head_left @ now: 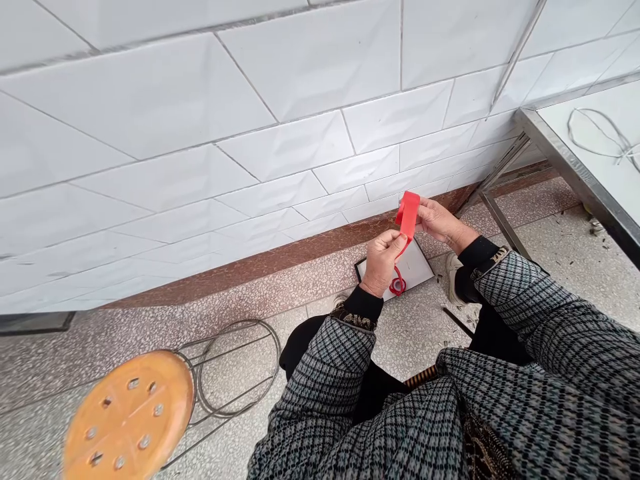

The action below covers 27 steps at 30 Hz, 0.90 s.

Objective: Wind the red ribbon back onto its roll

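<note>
A flat, glossy red ribbon (409,212) is held up between my two hands, folded or wound at its upper end. My left hand (381,261) is closed, pinching the lower part between thumb and fingers. On the other side, my right hand (441,221) grips the upper end with its fingers, partly hidden behind the red material. Below my left hand a narrow red curled tail (398,286) shows in front of a white board with a dark edge (419,265) on the floor. Whether the tail touches the board I cannot tell.
An orange round stool (129,417) with metal legs lies tipped on its side at lower left. A metal-framed table (560,143) with a thin loop of cable (597,137) stands at right. White wall tiles (305,143) rise in front. A dark stick (457,321) lies by my foot.
</note>
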Each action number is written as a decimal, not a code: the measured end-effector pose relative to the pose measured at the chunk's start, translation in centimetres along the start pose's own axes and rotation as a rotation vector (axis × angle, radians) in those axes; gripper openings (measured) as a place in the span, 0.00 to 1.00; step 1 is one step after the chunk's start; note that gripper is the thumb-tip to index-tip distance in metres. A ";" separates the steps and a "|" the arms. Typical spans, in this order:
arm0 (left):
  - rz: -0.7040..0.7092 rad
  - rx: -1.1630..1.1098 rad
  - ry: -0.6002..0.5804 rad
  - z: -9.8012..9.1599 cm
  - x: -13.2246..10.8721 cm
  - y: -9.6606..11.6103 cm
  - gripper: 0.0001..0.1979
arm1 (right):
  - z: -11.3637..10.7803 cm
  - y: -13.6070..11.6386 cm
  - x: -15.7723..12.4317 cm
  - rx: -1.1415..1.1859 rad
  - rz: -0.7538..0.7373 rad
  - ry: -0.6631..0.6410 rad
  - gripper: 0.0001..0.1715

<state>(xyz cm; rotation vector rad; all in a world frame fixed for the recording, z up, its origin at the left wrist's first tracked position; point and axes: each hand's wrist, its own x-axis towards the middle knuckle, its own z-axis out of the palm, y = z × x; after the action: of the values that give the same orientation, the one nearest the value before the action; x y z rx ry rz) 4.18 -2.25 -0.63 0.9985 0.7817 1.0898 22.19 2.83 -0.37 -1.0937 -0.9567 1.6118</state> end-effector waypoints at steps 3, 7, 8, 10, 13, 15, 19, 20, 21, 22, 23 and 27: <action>-0.025 0.059 0.039 0.1 0.3 0.0 0.27 | 0.1 0.0 -0.2 0.063 0.037 -0.012 0.16; -0.046 0.192 0.050 -0.2 0.6 -0.3 0.26 | 0.1 0.3 -0.4 0.140 0.111 -0.075 0.14; -0.037 0.224 0.066 -0.3 0.7 -0.5 0.25 | 0.0 0.4 -0.4 0.155 0.128 -0.094 0.13; 0.004 0.262 0.113 -0.5 0.8 -1.0 0.23 | -0.1 0.6 -0.3 0.182 0.151 -0.129 0.12; 0.076 0.282 0.165 -0.6 1.0 -1.7 0.20 | -0.3 0.6 -0.3 0.227 0.176 -0.178 0.10; 0.120 0.289 0.175 -0.5 1.0 -1.8 0.16 | -0.6 0.5 -0.2 0.257 0.204 -0.208 0.10; 0.197 0.365 0.111 -0.7 0.9 -1.4 0.20 | -1.2 0.5 0.0 0.317 0.286 -0.273 0.06; 0.210 0.405 0.074 -0.8 0.9 -1.2 0.22 | -1.4 0.6 0.0 0.327 0.310 -0.292 0.05; 0.220 0.448 0.035 -1.0 0.9 -1.0 0.24 | -1.6 0.6 0.0 0.334 0.332 -0.313 0.05; 0.229 0.488 -0.001 -1.1 0.9 -0.8 0.24 | -1.8 0.7 0.0 0.337 0.352 -0.334 0.05; 0.238 0.521 -0.030 -1.3 0.9 -0.6 0.24 | -2.0 0.8 0.0 0.337 0.367 -0.355 0.06; 0.234 0.568 -0.097 -1.8 1.0 -0.1 0.24 | -2.3 1.2 -0.1 0.327 0.385 -0.429 0.09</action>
<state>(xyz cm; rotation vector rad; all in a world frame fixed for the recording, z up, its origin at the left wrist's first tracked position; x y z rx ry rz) 2.93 -0.85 -1.41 1.6430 0.9345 1.0256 24.01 2.66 -2.19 -0.7453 -0.7334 2.2908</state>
